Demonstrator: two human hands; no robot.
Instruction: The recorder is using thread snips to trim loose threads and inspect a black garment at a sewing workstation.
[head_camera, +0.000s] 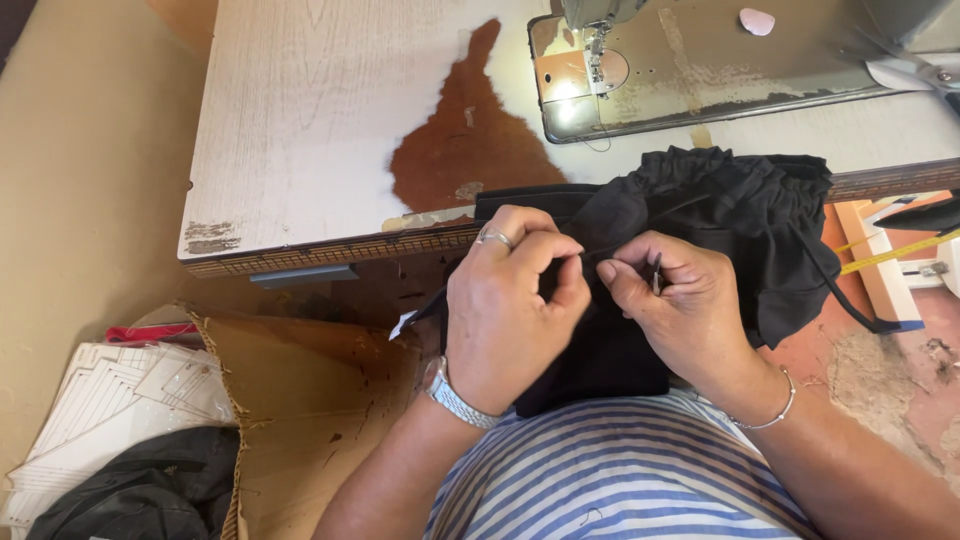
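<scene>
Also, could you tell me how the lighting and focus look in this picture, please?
Head view: a bright glare spot on the sewing machine plate; the black fabric is too dark to show detail; both hands, left hand and right hand, are evenly lit and sharp.

I am holding black cloth (700, 215) lying over the near edge of the worktop (320, 130), which is showing a whitish wood grain with a large reddish-brown bare patch (465, 145) near its middle. My shirt (620, 470) is showing blue and white stripes. My left hand (510, 305) is wearing a silver ring (495, 238) and a silver watch (455, 398). Toward the far right corner, a pale pink chalk piece (757, 20) is lying on the grey-beige sewing machine bed (720, 70).
</scene>
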